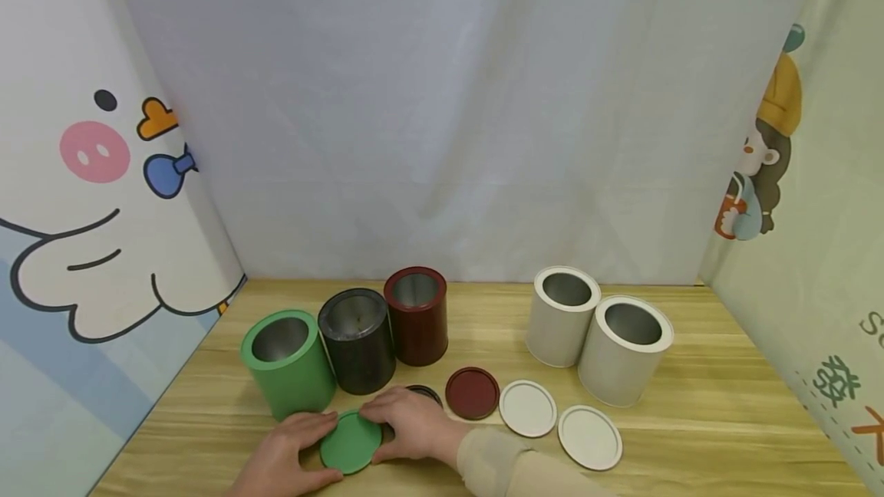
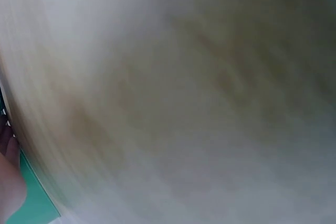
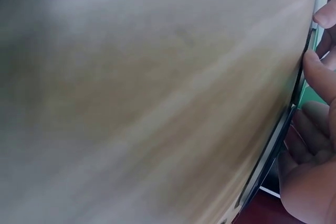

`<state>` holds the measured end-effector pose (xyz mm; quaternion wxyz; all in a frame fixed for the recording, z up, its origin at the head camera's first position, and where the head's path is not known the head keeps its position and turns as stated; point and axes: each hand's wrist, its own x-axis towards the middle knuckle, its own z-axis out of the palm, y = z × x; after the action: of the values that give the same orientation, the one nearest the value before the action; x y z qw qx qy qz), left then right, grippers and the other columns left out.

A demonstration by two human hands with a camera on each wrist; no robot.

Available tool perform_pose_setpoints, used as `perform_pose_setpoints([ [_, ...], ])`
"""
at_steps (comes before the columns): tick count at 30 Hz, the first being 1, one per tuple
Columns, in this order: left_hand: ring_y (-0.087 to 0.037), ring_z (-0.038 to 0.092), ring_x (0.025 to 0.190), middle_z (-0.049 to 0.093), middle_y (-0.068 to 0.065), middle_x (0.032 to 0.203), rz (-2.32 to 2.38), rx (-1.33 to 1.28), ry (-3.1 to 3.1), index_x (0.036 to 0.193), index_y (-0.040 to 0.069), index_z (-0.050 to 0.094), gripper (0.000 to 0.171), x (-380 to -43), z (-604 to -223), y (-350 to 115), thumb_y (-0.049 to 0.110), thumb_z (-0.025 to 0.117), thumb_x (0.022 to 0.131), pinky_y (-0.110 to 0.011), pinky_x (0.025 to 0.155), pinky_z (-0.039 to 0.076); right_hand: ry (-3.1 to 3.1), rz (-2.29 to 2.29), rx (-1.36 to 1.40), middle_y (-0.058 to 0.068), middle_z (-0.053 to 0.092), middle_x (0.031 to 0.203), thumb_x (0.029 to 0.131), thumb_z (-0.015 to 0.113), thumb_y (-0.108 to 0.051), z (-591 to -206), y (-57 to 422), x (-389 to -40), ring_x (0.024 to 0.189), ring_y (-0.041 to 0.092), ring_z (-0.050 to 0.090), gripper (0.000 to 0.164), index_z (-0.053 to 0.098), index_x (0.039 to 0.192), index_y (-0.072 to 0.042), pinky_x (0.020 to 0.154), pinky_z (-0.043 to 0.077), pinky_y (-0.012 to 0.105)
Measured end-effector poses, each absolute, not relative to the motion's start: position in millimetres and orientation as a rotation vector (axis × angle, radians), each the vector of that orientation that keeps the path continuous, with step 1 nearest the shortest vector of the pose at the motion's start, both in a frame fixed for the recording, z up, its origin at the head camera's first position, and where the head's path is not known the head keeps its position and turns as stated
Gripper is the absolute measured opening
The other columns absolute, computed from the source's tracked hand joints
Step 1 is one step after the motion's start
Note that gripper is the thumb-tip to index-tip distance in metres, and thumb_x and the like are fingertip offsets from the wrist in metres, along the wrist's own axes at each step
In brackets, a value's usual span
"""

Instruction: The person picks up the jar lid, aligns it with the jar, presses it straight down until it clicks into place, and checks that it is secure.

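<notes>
A round green lid lies low in the head view, in front of the green canister. My left hand grips its left edge, with the thumb toward me and the fingers at the far side. From the right, my right hand holds the opposite edge between thumb and fingers. Under that right hand a black lid is mostly hidden. In the right wrist view, fingers of both hands meet near a green strip at the right border. The left wrist view catches only part of the hand beside green.
Behind the lids stand a black canister, a dark red canister and two white canisters, all uncovered. A dark red lid and two white lids lie on the wooden table. Curtains enclose the table.
</notes>
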<state>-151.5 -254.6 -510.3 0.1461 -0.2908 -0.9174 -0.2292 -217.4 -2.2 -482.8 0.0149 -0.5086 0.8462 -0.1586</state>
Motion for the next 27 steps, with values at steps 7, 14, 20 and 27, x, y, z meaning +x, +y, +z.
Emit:
perform_pose_setpoints([
  [7, -0.02, 0.062, 0.107, 0.07, -0.001, 0.118, -0.688, -0.847, -2.612, 0.121, 0.004, 0.071, 0.068, -152.7, -512.9, -257.2, 0.053, 0.082, 0.075, -0.038, 0.084, 0.055, 2.61, -0.582, -1.546, -0.003, 0.062, 0.133, 0.086, 0.079, -0.036, -479.4, 0.7, -214.9, 0.123, 0.008, 0.054, 0.057, 0.063, 0.135, -0.011, 0.105, 0.036, 0.019],
  [14, -0.019, 0.062, 0.107, 0.07, 0.0, 0.117, -0.687, -0.837, -2.552, 0.119, 0.006, 0.073, 0.065, -152.4, -509.1, -254.4, 0.049, 0.086, 0.072, -0.037, 0.083, 0.055, 2.569, -0.711, -1.533, 0.0, 0.061, 0.134, 0.087, 0.078, -0.033, -476.0, 8.0, -213.9, 0.124, 0.01, 0.054, 0.057, 0.062, 0.135, -0.008, 0.105, 0.038, 0.02],
  [20, -0.016, 0.06, 0.107, 0.069, 0.003, 0.117, -0.674, -0.802, -2.542, 0.119, 0.008, 0.073, 0.063, -150.5, -503.2, -250.4, 0.048, 0.087, 0.072, -0.038, 0.082, 0.055, 2.529, -0.828, -1.513, 0.0, 0.06, 0.135, 0.088, 0.076, -0.035, -475.0, 13.7, -214.9, 0.126, 0.01, 0.053, 0.056, 0.062, 0.136, -0.009, 0.105, 0.038, 0.021],
  [27, -0.013, 0.058, 0.105, 0.067, 0.006, 0.116, -0.682, -0.833, -2.459, 0.116, 0.011, 0.074, 0.06, -150.6, -494.1, -245.6, 0.046, 0.089, 0.069, -0.035, 0.082, 0.054, 2.471, -0.958, -1.526, 0.001, 0.059, 0.133, 0.088, 0.075, -0.034, -473.1, 19.9, -216.4, 0.124, 0.01, 0.052, 0.053, 0.062, 0.134, -0.009, 0.104, 0.04, 0.023],
])
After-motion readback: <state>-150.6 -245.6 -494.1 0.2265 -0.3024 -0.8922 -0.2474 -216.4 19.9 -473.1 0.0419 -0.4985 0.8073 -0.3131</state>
